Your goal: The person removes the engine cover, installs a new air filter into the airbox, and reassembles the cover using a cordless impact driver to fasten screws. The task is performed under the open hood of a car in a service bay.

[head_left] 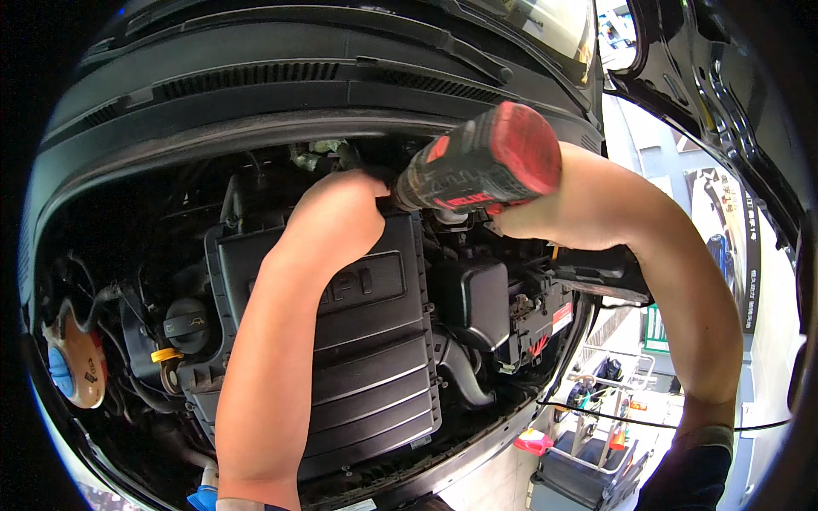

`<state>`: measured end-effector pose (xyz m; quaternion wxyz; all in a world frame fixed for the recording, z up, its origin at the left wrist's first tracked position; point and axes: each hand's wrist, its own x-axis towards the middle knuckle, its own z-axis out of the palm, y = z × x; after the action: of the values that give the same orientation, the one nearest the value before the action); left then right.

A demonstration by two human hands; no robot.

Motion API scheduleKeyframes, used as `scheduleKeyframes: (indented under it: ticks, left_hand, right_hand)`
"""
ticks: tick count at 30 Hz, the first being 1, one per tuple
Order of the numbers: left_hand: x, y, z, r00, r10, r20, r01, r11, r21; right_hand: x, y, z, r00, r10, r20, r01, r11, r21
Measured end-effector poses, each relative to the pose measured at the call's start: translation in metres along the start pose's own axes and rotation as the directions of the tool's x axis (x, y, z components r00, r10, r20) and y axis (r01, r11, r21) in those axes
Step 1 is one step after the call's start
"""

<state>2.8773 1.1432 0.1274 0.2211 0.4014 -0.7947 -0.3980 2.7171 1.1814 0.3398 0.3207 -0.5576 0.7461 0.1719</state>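
Observation:
A black-and-red power drill (477, 162) is in my right hand (545, 209), whose fingers close around it from below and behind. The drill lies tilted over the back of the engine bay, its nose pointing left and down. Right at that nose is my left hand (341, 213), with its fingers curled and turned away from view. What they grip, and the tip of the drill, are hidden. Beneath my left forearm sits the black plastic engine cover (366, 341), with raised letters and ribs. Metal fittings (319, 153) show just behind my left hand.
A black filler cap (186, 328) and yellow dipstick handle (166, 354) stand left of the cover, beside a blue-capped reservoir (85, 366). To the right are a black box (473, 302) and the battery area (541, 315). A wheeled cart (588, 468) stands beyond the car.

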Motion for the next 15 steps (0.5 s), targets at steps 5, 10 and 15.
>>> scheduleKeyframes:
  ticks: [5, 10, 15]
  left_hand:
    - [-0.001, 0.003, 0.003, 1.000, -0.016, -0.005, 0.016, 1.000, 0.023]
    - [0.004, 0.008, 0.004, 1.000, -0.013, 0.021, 0.013, 1.000, 0.007]
    - [0.003, 0.000, 0.002, 0.999, 0.039, -0.023, -0.039, 0.999, 0.003]
  right_hand:
    - [-0.002, 0.012, 0.004, 0.995, -0.092, -0.044, 0.092, 0.996, -0.018]
    - [-0.001, 0.033, 0.008, 0.960, -0.234, -0.156, 0.196, 0.954, -0.225]
    - [0.007, 0.017, -0.001, 0.993, -0.114, -0.008, 0.114, 0.994, 0.002]
